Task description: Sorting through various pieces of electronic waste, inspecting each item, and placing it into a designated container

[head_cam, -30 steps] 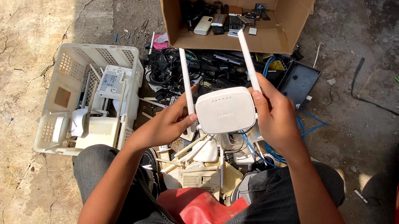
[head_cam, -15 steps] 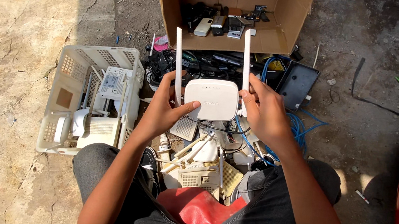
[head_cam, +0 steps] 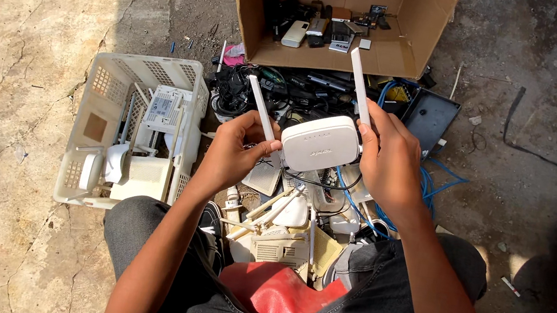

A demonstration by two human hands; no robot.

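Both hands grip one white plastic router with two upright antennas (head_cam: 320,143): left hand (head_cam: 234,153) closed on its left edge, right hand (head_cam: 390,159) wrapped around its right edge, held above a pile of white router parts (head_cam: 281,231). One white slatted plastic basket (head_cam: 134,130) lies left; one open cardboard box (head_cam: 419,22) lies beyond.

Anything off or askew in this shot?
Yes. The brown cardboard box lies tipped on its side, small devices on its lower wall. Between the knees, white routers and cables sit in a loose heap. The white two-antenna router in both hands looks intact.
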